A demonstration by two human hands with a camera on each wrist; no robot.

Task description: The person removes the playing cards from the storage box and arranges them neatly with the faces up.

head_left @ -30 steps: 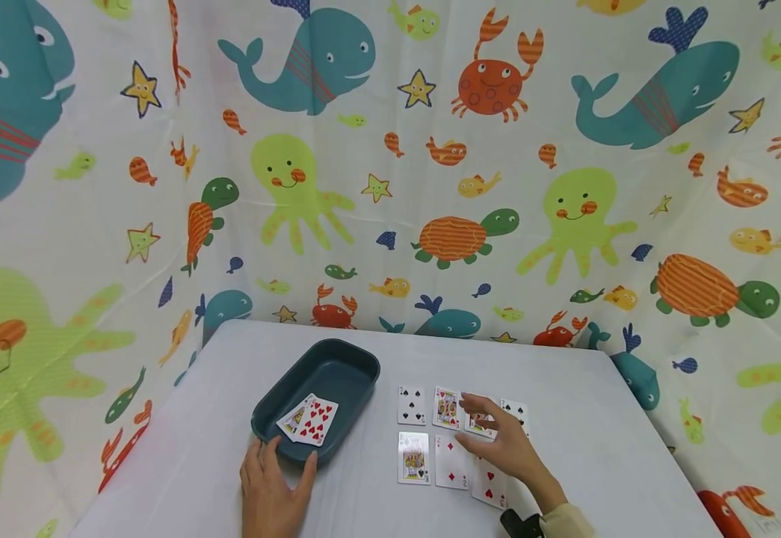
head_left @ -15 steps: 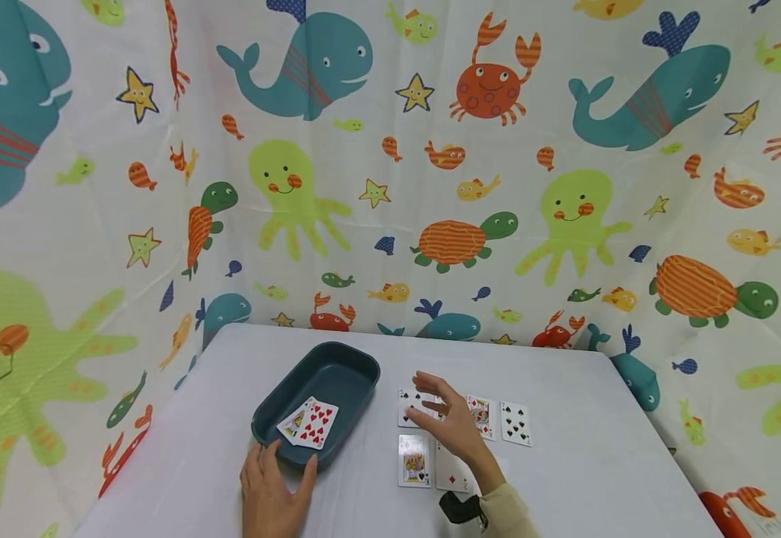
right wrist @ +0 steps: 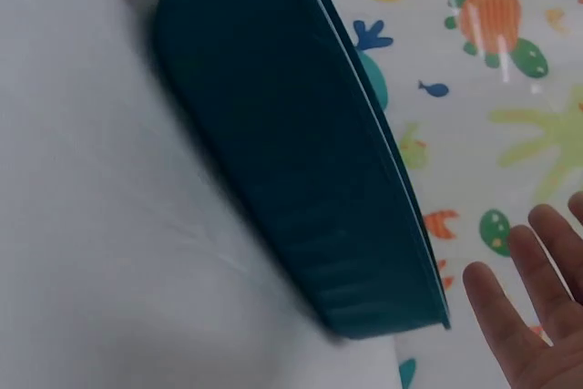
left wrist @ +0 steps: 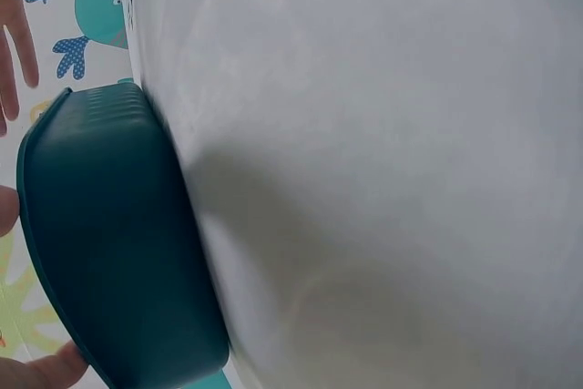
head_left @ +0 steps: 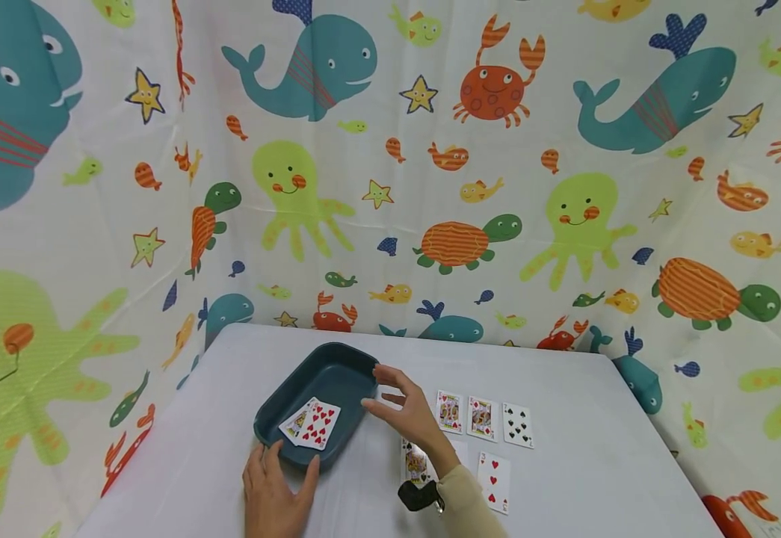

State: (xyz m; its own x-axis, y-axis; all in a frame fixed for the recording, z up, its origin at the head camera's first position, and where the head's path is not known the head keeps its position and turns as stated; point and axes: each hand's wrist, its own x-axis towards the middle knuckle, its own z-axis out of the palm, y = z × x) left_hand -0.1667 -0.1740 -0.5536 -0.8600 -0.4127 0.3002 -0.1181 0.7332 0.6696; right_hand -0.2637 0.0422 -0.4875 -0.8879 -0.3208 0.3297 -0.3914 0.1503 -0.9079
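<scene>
A dark teal tub [head_left: 346, 430] sits on the white table, with a red heart card [head_left: 317, 426] overlapping a face card [head_left: 294, 424] inside. My left hand [head_left: 276, 489] rests at its near end, spread fingers and thumb touching the rim. My right hand [head_left: 410, 415] hovers by the tub's right far rim, fingers spread, holding nothing. Right of it lie two red face cards [head_left: 449, 412] and a black spade card [head_left: 517, 425]. Nearer are a king of spades [head_left: 415, 465], partly behind my right wrist, and a three of hearts [head_left: 494, 482]. Another card is mostly hidden by the arm.
The white tablecloth [head_left: 585, 448] reaches to the right and back edges. A curtain [head_left: 377, 224] printed with sea animals hangs behind and at both sides. A black strap [head_left: 418, 495] is on the right wrist.
My right hand has moved left from above the back row of cards to the tub's right side. My left hand stays at the tub. The cards inside look the same.
</scene>
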